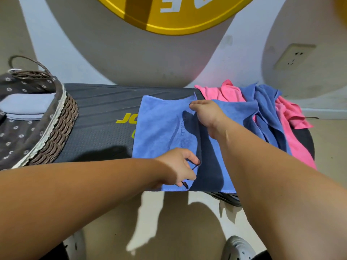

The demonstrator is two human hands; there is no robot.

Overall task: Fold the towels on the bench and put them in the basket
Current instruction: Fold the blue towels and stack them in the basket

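Note:
A blue towel (159,126) lies on the dark bench (97,124), partly folded over itself. My left hand (180,166) pinches its near folded corner by the bench's front edge. My right hand (206,115) pinches the far corner of the same flap. To the right sits a heap of unfolded blue towels (266,113) and pink towels (293,128). A wicker basket (62,124) with a grey flowered lining stands on the bench's left end, and folded pale blue towels (26,107) lie inside it.
A white wall with a large yellow round sign (174,17) rises behind the bench. A wall socket (294,57) is at the right. The floor and my two light shoes (238,248) show below the bench's front edge.

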